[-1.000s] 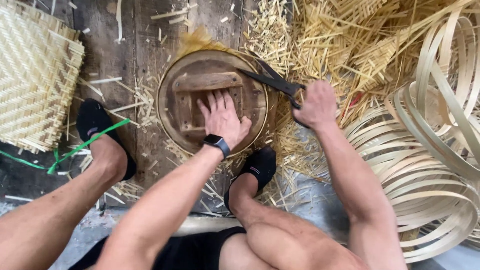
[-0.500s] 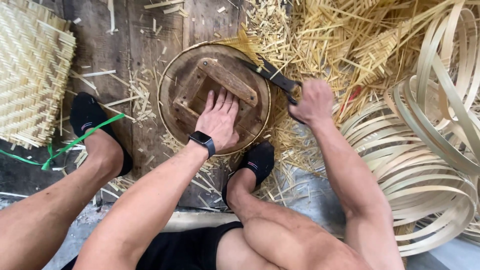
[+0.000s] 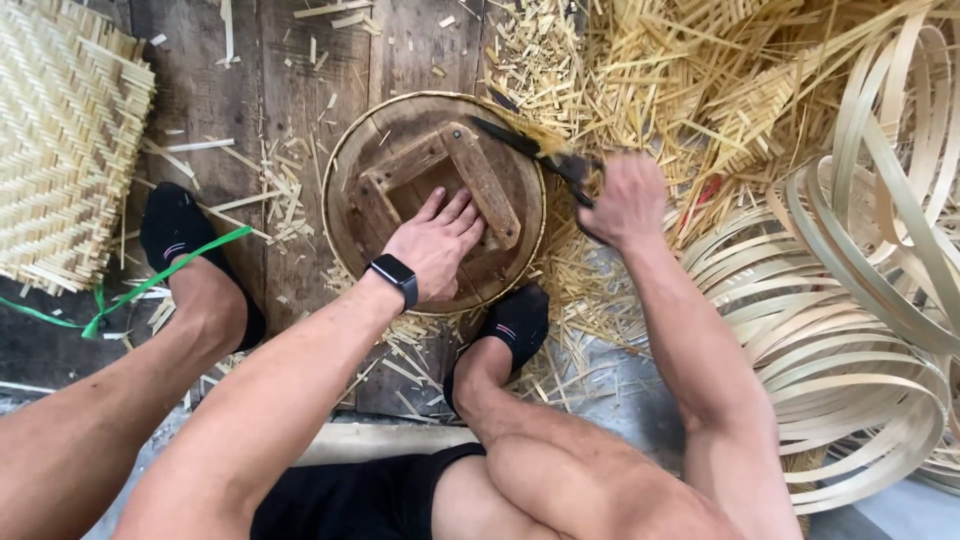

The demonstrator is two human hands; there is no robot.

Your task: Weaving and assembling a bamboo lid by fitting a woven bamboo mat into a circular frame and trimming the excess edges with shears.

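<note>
A round wooden disc with a bamboo rim (image 3: 375, 150) lies on the plank floor between my feet. A square frame of wooden bars (image 3: 487, 190) is fixed on top of it. My left hand (image 3: 438, 243), with a black watch on the wrist, presses flat on the disc beside the frame. My right hand (image 3: 626, 197) grips dark shears (image 3: 528, 146) whose blades reach over the disc's upper right rim, where yellow bamboo strip ends stick out.
A woven bamboo mat (image 3: 60, 140) lies at the left. Coiled bamboo hoops (image 3: 860, 330) are stacked at the right. Loose bamboo strips and shavings (image 3: 700, 80) cover the floor at the top right. A green strap (image 3: 150, 285) crosses by my left foot.
The disc has turned clockwise under my left hand, so the wooden frame sits at a new angle. My right hand still holds the shears at the upper right rim.
</note>
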